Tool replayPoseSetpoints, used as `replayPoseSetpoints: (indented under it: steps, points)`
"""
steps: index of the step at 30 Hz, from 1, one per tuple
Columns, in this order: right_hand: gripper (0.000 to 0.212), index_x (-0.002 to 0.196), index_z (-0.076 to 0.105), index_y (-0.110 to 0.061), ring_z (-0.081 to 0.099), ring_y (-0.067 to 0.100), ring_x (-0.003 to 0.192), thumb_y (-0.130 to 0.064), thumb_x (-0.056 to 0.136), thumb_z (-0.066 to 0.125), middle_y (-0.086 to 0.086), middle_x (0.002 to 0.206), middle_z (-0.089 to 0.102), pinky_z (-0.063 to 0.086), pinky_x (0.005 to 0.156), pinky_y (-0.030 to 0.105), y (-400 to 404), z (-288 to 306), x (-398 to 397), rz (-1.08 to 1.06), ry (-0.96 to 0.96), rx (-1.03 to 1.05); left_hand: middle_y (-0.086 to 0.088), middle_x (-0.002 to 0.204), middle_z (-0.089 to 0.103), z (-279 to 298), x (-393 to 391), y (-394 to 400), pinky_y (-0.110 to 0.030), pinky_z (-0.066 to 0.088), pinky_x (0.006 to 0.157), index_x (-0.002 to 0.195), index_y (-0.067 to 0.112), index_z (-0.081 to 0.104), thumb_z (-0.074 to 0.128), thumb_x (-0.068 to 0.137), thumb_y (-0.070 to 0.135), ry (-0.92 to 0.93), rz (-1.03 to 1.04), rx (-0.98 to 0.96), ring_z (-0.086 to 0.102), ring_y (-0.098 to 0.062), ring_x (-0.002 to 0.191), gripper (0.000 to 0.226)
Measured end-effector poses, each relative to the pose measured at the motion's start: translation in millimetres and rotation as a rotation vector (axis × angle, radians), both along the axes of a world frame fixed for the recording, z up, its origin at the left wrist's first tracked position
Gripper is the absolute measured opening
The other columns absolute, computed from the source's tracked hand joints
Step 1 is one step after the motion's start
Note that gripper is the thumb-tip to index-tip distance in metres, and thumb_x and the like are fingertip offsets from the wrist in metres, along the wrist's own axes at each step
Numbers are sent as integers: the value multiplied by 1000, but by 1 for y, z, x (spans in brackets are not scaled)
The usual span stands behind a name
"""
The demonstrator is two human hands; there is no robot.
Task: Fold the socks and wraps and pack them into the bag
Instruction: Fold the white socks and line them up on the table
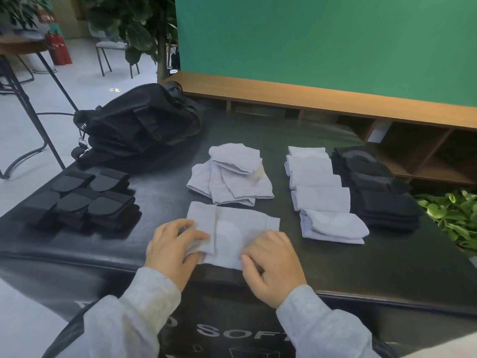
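Note:
A light grey sock (237, 228) lies flat near the front edge of the black table (387, 264). My left hand (173, 246) pinches its left end, which is folded over toward the middle. My right hand (271, 262) rests with curled fingers on the sock's lower right part. Behind it sits a loose pile of grey socks (232, 177). To the right stands a row of folded grey socks (322, 195), then folded black socks (382, 189). Folded black wraps (85, 200) lie at the left. The black bag (139, 125) sits at the back left.
A potted green plant (454, 218) stands off the table's right edge. A wooden shelf unit (361, 112) and green backdrop (322, 40) rise behind. To the left are a round table's legs (38, 99), chairs and a red extinguisher (59, 50) on the floor.

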State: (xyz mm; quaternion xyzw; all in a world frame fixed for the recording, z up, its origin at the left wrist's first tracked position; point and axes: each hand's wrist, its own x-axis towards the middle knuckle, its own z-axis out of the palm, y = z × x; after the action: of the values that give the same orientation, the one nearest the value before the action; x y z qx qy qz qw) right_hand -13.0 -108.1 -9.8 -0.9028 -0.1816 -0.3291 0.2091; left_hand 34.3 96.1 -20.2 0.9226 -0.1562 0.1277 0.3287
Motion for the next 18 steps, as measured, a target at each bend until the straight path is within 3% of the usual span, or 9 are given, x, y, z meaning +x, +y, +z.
replayPoseSetpoints:
  steps: [2,3,5,7,10,12,14,16,18]
  points:
    - [26,68,62,-16,46,11,73,-25,85,44,-10,69,57,33,72,26,-3,1,1,-45,26,165,24,116,47,11,-1,6,-31,24,88,97,48,58,72,69,42,43,-52,31,44,-15,115,32]
    - [28,72,63,-17,46,8,78,-27,86,41,-13,74,57,34,75,24,-4,3,3,-112,57,265,30,117,42,16,-2,7,-29,21,89,96,52,58,58,64,63,82,-76,59,41,-9,117,34]
    - [32,71,62,-19,45,7,81,-30,86,36,-19,76,54,34,76,23,-6,5,7,-258,166,392,35,122,30,24,-4,8,-25,16,92,106,54,53,33,46,86,158,-114,139,32,2,119,71]
    - [31,66,59,-15,44,10,81,-28,87,39,-13,73,56,35,77,26,-5,6,11,-352,327,339,37,126,18,27,-8,8,-21,13,97,115,51,47,22,30,98,201,-147,185,25,8,115,100]
    - [35,54,41,-21,41,15,78,-25,88,44,-10,65,48,31,72,29,-2,7,10,-403,440,178,35,129,13,28,-13,4,-20,11,102,119,46,47,21,44,86,228,-148,132,25,6,109,89]
    - [38,51,32,-23,40,16,75,-27,87,43,-9,61,44,28,69,29,0,9,4,-411,453,153,30,135,18,28,-13,2,-24,11,106,119,43,52,15,56,78,206,-118,125,26,0,123,80]
    - [36,50,32,-22,40,16,71,-34,83,37,-7,59,46,27,66,29,1,7,-4,-409,427,166,21,146,19,28,-14,1,-30,8,109,119,44,53,26,75,71,147,-89,207,12,-6,137,59]
    - [35,50,36,-21,40,17,66,-39,79,29,-6,57,48,28,63,29,2,3,-13,-401,385,185,17,150,16,26,-12,-2,-31,5,107,121,48,51,43,91,50,118,-44,268,7,-9,139,31]
    - [37,50,41,-19,40,16,61,-40,78,29,-5,55,48,29,61,29,1,0,-22,-396,392,182,19,149,17,28,-10,-6,-29,3,101,122,54,46,43,95,42,110,-23,301,10,-9,137,30]
